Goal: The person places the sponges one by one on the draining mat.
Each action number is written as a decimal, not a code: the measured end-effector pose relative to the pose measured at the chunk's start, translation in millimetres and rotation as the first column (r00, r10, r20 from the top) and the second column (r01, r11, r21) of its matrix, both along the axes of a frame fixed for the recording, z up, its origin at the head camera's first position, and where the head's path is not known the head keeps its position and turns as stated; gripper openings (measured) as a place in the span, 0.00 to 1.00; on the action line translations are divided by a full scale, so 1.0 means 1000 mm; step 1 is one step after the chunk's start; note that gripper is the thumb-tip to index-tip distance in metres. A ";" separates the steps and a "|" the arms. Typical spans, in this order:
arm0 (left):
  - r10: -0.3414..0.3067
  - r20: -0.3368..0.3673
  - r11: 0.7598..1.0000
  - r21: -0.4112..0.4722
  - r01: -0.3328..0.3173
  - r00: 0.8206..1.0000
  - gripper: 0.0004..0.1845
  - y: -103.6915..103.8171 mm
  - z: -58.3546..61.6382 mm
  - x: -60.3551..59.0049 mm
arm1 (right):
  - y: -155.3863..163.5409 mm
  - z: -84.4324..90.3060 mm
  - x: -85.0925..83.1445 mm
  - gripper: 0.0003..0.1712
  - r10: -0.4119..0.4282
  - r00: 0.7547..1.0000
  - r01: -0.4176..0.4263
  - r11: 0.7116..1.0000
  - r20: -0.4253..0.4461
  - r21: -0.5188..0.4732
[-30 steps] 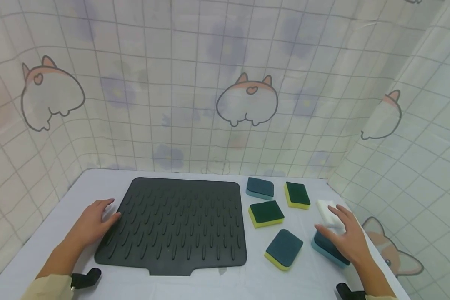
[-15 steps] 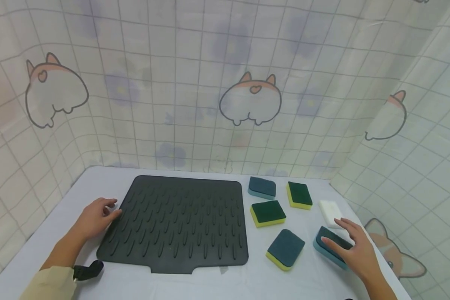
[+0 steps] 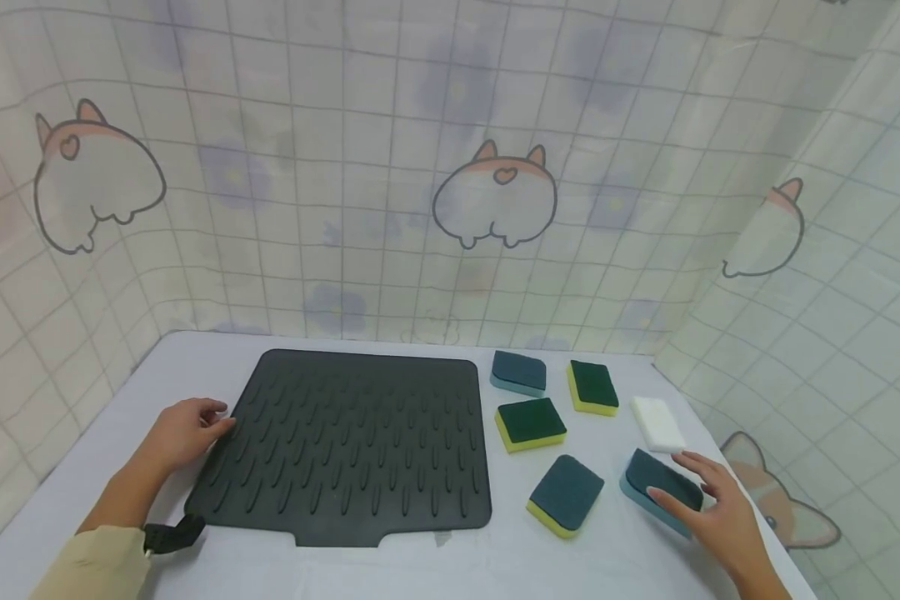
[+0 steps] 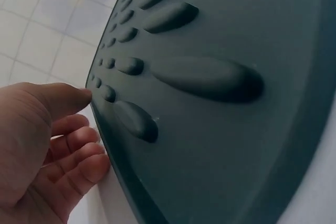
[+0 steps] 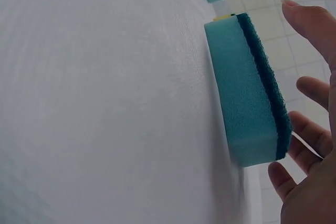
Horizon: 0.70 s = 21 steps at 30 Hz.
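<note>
My left hand (image 3: 182, 435) is at the left edge of a black rubber mat (image 3: 390, 522) with raised oval bumps. In the left wrist view, the thumb tip meets the mat's edge and the loosely bent fingers lie alongside it. At the right, my right hand (image 3: 722, 517) is spread over a blue sponge (image 3: 663, 483) with a dark scouring top. The right wrist view has that blue sponge (image 5: 244, 95) flat on the white cloth, the thumb and fingers spread around its top with a gap between them.
A white sponge block (image 3: 657, 425) lies behind the blue one. Between mat and right hand are a teal-topped yellow sponge (image 3: 566, 493), two green-topped yellow sponges (image 3: 531, 423) and another blue sponge (image 3: 518, 372). A tile-patterned curtain (image 3: 390, 192) surrounds the table.
My right hand has moved down and slightly right, off the white block and over the near blue sponge, uncovering more of both. The left hand stays at the mat's edge.
</note>
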<state>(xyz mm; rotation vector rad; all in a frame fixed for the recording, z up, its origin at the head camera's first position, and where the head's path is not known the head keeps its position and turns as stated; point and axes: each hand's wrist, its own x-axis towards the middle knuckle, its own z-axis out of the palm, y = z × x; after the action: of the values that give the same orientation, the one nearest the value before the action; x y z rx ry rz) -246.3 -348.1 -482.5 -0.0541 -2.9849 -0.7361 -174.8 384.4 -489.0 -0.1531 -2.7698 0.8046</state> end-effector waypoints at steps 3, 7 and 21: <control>-0.008 0.022 1.000 0.003 0.008 1.000 0.23 0.000 0.002 -0.001 | 0.002 -0.001 0.001 0.48 0.010 1.000 -0.010 1.000 0.012 -0.001; -0.014 0.050 1.000 0.010 0.014 0.999 0.21 0.002 0.003 -0.001 | 0.006 0.000 0.003 0.49 0.023 0.998 -0.022 1.000 0.051 -0.021; -0.019 0.053 0.999 0.040 0.017 0.998 0.19 0.000 0.003 0.000 | 0.024 -0.002 -0.006 0.60 0.072 0.952 -0.035 0.991 0.298 -0.125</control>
<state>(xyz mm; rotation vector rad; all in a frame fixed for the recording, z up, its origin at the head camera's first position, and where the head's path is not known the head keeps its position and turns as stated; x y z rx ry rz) -246.8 -348.5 -479.8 -0.0598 -3.0229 -0.8108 -181.1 408.0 -490.9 -0.2428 -3.0213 1.0399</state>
